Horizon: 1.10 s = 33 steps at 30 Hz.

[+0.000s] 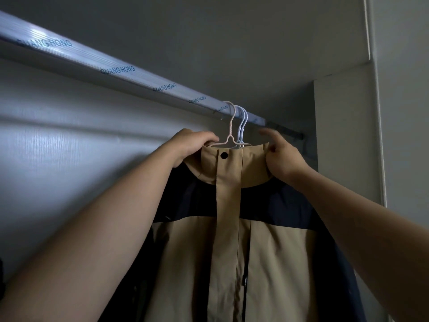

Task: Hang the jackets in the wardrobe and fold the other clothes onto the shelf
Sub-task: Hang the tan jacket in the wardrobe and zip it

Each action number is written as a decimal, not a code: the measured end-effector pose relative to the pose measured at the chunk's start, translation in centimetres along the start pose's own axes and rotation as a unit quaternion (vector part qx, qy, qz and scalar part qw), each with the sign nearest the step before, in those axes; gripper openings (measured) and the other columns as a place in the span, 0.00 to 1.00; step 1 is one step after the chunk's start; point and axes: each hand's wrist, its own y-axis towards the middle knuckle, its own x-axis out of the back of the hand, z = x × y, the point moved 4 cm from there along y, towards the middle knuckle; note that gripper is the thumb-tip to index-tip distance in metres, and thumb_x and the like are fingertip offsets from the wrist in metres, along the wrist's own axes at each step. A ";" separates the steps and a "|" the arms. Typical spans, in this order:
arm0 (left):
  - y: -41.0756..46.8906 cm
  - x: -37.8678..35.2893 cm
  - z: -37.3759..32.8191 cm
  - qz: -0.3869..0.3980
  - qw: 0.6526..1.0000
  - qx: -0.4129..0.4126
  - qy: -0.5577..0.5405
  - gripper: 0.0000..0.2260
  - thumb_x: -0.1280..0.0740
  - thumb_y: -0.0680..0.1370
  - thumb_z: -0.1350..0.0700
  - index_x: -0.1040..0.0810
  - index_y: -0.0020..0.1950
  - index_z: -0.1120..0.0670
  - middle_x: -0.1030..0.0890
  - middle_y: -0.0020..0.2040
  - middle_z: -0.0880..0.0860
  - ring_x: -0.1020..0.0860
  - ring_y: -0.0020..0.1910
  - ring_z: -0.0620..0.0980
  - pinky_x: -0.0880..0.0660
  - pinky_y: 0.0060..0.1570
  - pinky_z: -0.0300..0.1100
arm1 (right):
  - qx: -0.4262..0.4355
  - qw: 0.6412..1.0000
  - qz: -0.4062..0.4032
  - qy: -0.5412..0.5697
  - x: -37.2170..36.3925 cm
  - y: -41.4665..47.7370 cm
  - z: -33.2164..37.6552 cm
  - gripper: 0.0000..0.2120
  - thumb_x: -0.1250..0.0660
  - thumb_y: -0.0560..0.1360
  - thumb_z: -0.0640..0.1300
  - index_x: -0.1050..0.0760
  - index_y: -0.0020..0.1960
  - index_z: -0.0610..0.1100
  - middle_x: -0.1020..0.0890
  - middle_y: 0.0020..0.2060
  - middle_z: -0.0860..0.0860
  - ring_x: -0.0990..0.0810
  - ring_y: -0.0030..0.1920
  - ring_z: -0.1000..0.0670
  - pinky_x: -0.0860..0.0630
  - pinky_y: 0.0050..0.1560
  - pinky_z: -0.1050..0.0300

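A tan and navy jacket [253, 240] hangs in front of me on a pale pink wire hanger [228, 135], whose hook sits over the wardrobe rail [130, 72]. My left hand [192, 145] grips the left side of the jacket's collar beside the hanger's shoulder. On the collar's right side my right hand [282, 156] pinches the fabric, its forefinger raised toward the rail. Two white hanger hooks [242, 123] hang on the rail just behind the pink one; what they carry is hidden by the jacket.
The rail runs from the upper left down to the wardrobe's right side panel [343, 135]. The back wall [69, 140] lies behind the jacket. A white door frame [376, 112] stands at the right.
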 end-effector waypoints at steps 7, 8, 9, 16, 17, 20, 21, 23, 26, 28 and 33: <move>0.8 0.9 -1.3 -0.034 0.997 0.025 0.057 0.05 0.35 0.70 0.63 0.23 0.35 0.57 0.26 0.26 0.55 0.29 0.16 0.50 0.27 0.24 0.39 | -0.088 0.985 -0.015 0.148 1.7 1.5 0.4 0.18 0.45 0.75 0.40 0.16 0.43 0.47 0.15 0.44 0.48 0.18 0.46 0.45 0.25 0.42 0.55; 1.1 1.0 -1.3 -0.034 0.997 0.036 0.064 0.06 0.38 0.73 0.65 0.26 0.37 0.58 0.28 0.24 0.57 0.31 0.14 0.49 0.27 0.21 0.40 | -0.122 0.980 -0.017 0.156 1.9 1.8 0.5 0.17 0.45 0.77 0.44 0.17 0.43 0.45 0.15 0.44 0.46 0.18 0.46 0.44 0.25 0.42 0.54; 1.3 1.0 -1.3 -0.026 0.995 0.051 0.081 0.09 0.42 0.76 0.67 0.28 0.38 0.59 0.29 0.22 0.57 0.32 0.13 0.49 0.27 0.18 0.40 | -0.154 0.976 -0.016 0.151 2.1 2.1 0.6 0.17 0.45 0.79 0.50 0.19 0.46 0.43 0.16 0.46 0.45 0.19 0.46 0.43 0.25 0.42 0.53; 2.6 1.0 -1.1 0.090 0.971 0.147 0.166 0.16 0.47 0.80 0.65 0.21 0.43 0.62 0.20 0.33 0.60 0.21 0.29 0.55 0.21 0.24 0.46 | -0.299 0.941 0.147 0.059 1.6 2.5 1.7 0.11 0.31 0.76 0.45 0.19 0.54 0.39 0.17 0.55 0.41 0.18 0.58 0.40 0.22 0.64 0.42; 2.4 0.8 -1.0 0.107 0.969 0.162 0.153 0.16 0.44 0.79 0.62 0.21 0.37 0.61 0.19 0.32 0.59 0.20 0.29 0.56 0.20 0.29 0.46 | -0.308 0.937 0.152 0.053 1.6 2.5 1.8 0.08 0.32 0.76 0.41 0.20 0.52 0.38 0.17 0.54 0.41 0.18 0.58 0.40 0.22 0.64 0.42; 2.2 0.2 -0.8 0.168 0.955 0.179 0.165 0.15 0.31 0.75 0.54 0.18 0.30 0.58 0.16 0.37 0.59 0.17 0.34 0.56 0.19 0.40 0.45 | -0.316 0.936 0.149 0.042 1.3 2.9 2.4 0.05 0.38 0.77 0.36 0.23 0.45 0.38 0.19 0.46 0.41 0.19 0.49 0.43 0.21 0.55 0.50; 2.1 0.1 -0.7 0.186 0.947 0.181 0.187 0.14 0.30 0.75 0.54 0.17 0.32 0.59 0.15 0.38 0.59 0.16 0.35 0.56 0.19 0.39 0.44 | -0.315 0.937 0.150 0.022 1.2 3.1 2.7 0.05 0.39 0.77 0.36 0.25 0.43 0.39 0.22 0.41 0.41 0.22 0.43 0.44 0.23 0.47 0.53; 2.2 0.1 -0.3 0.203 0.937 0.180 0.219 0.11 0.32 0.77 0.60 0.19 0.35 0.61 0.17 0.36 0.59 0.18 0.35 0.55 0.20 0.37 0.42 | -0.310 0.938 0.150 -0.034 1.2 3.6 3.0 0.08 0.42 0.77 0.36 0.30 0.39 0.41 0.29 0.34 0.44 0.31 0.32 0.48 0.32 0.34 0.59; 2.4 0.8 0.1 0.189 0.949 0.167 0.187 0.11 0.36 0.79 0.66 0.22 0.37 0.62 0.18 0.32 0.58 0.19 0.29 0.52 0.20 0.33 0.42 | -0.312 0.937 0.139 -0.076 1.4 4.3 3.3 0.12 0.42 0.81 0.39 0.32 0.38 0.42 0.33 0.29 0.46 0.36 0.28 0.50 0.38 0.30 0.60; 2.7 1.6 0.2 0.169 0.964 0.152 0.136 0.11 0.37 0.80 0.68 0.23 0.38 0.63 0.19 0.31 0.57 0.19 0.27 0.50 0.20 0.28 0.40 | -0.319 0.934 0.134 -0.093 1.6 4.4 3.2 0.14 0.40 0.82 0.42 0.32 0.37 0.41 0.33 0.29 0.47 0.36 0.27 0.51 0.36 0.30 0.59; 2.8 3.0 0.0 0.077 0.986 0.074 0.126 0.06 0.31 0.78 0.66 0.19 0.43 0.57 0.22 0.32 0.51 0.24 0.27 0.43 0.24 0.25 0.32 | -0.330 0.934 0.113 -0.078 2.3 4.7 2.6 0.15 0.38 0.80 0.40 0.33 0.35 0.43 0.34 0.26 0.48 0.38 0.26 0.53 0.40 0.23 0.66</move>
